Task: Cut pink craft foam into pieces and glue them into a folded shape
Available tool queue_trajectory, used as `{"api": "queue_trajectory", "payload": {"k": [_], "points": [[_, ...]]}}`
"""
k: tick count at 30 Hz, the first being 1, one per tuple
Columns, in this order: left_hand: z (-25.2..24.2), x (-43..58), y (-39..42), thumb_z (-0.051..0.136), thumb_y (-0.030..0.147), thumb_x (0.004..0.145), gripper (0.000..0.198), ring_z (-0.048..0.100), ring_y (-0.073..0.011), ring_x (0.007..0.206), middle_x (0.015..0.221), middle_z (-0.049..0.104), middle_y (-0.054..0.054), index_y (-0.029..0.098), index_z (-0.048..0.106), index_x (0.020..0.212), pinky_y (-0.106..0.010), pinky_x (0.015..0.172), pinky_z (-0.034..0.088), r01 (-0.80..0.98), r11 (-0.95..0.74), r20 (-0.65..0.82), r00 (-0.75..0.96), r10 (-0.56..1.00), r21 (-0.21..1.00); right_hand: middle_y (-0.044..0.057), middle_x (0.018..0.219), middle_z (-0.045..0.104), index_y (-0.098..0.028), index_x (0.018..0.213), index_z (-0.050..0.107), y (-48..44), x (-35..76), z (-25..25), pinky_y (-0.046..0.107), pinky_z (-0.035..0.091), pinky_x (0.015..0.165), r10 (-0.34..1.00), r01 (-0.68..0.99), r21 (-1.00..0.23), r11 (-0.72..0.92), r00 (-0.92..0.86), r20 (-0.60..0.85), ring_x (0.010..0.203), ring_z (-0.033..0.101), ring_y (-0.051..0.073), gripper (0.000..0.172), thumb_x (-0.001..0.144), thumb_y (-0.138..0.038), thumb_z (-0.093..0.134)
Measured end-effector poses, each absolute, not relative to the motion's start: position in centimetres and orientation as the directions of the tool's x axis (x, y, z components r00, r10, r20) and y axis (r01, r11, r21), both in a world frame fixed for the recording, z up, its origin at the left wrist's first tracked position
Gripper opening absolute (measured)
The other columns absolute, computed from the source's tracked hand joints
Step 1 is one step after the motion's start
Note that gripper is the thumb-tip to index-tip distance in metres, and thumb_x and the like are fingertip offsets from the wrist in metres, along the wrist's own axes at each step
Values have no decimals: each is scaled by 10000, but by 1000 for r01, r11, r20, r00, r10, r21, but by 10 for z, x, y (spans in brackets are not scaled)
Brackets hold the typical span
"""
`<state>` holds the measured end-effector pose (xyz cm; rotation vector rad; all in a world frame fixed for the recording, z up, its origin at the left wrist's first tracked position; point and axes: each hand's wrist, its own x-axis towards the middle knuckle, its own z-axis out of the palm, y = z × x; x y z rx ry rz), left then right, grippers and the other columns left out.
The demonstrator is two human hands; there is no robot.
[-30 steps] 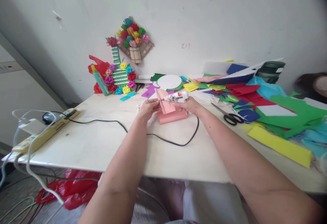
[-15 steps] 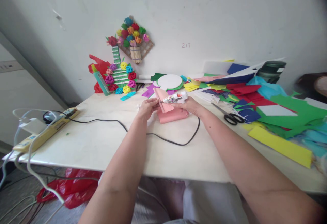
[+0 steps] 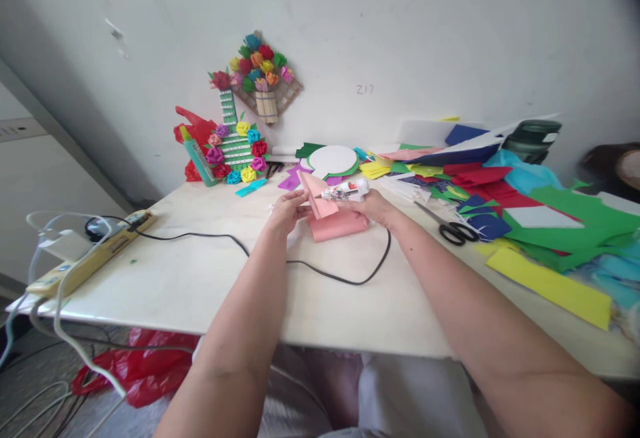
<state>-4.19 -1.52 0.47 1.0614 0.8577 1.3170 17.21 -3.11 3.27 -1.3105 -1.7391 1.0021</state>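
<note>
My left hand [image 3: 290,211] pinches the left edge of a folded pink paper [image 3: 320,199], which is raised above the table. In my right hand [image 3: 371,206] is a white glue bottle [image 3: 346,190] with a printed label, its nozzle pointing left onto the pink paper. The fingers of that hand also lie under the paper's right side. Below both hands a rolled pink paper [image 3: 339,228] rests on the table [image 3: 220,291].
Black-handled scissors [image 3: 453,230] and piles of coloured paper [image 3: 505,191] lie to the right. A power strip [image 3: 95,258] is at the left, its black cord [image 3: 335,274] crossing in front. Paper-flower crafts [image 3: 237,141] stand at the back.
The raised pink paper has tilted slightly, its top corner shifting a little left. My left fingers have shifted slightly on its edge. The glue bottle has moved slightly right.
</note>
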Motion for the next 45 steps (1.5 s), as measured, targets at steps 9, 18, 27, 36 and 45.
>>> {"api": "queue_trajectory", "payload": {"k": [9, 18, 27, 36, 45], "points": [[5, -41, -15, 687, 205, 626, 209, 612, -129, 530, 687, 635, -24, 133, 582, 791, -233, 508, 494, -322, -40, 74, 96, 993, 946, -9, 483, 511, -99, 844, 630, -31, 173, 31, 172, 358, 315, 956, 395, -891, 222, -270, 119, 382, 437, 72, 457, 583, -469, 697], [5, -43, -14, 690, 218, 615, 253, 612, -134, 524, 693, 647, -37, 133, 596, 834, -232, 505, 495, -315, -47, 72, 69, 995, 948, -19, 479, 494, -125, 808, 614, -31, 173, 32, 181, 355, 328, 952, 419, -882, 216, -291, 95, 400, 436, 79, 430, 566, -470, 702], [4, -44, -13, 719, 241, 584, 283, 610, -143, 531, 677, 645, -28, 141, 597, 818, -264, 536, 511, -327, -44, 62, 44, 997, 944, -25, 460, 471, -126, 770, 609, -34, 174, 34, 180, 350, 341, 938, 416, -877, 241, -333, 99, 388, 416, 73, 390, 587, -462, 686], [5, -41, -15, 695, 223, 616, 253, 611, -137, 526, 707, 641, -39, 128, 585, 823, -241, 500, 501, -309, -27, 65, 113, 992, 951, -20, 474, 481, -118, 787, 612, -30, 173, 30, 180, 350, 340, 950, 404, -877, 260, -270, 157, 389, 417, 71, 416, 582, -471, 689], [7, -42, -16, 717, 230, 581, 274, 608, -140, 524, 683, 641, -27, 131, 586, 800, -254, 512, 508, -325, -41, 71, 81, 994, 945, -16, 479, 480, -127, 760, 599, -31, 174, 33, 192, 348, 338, 946, 422, -878, 225, -311, 93, 398, 426, 83, 409, 568, -475, 693]]}}
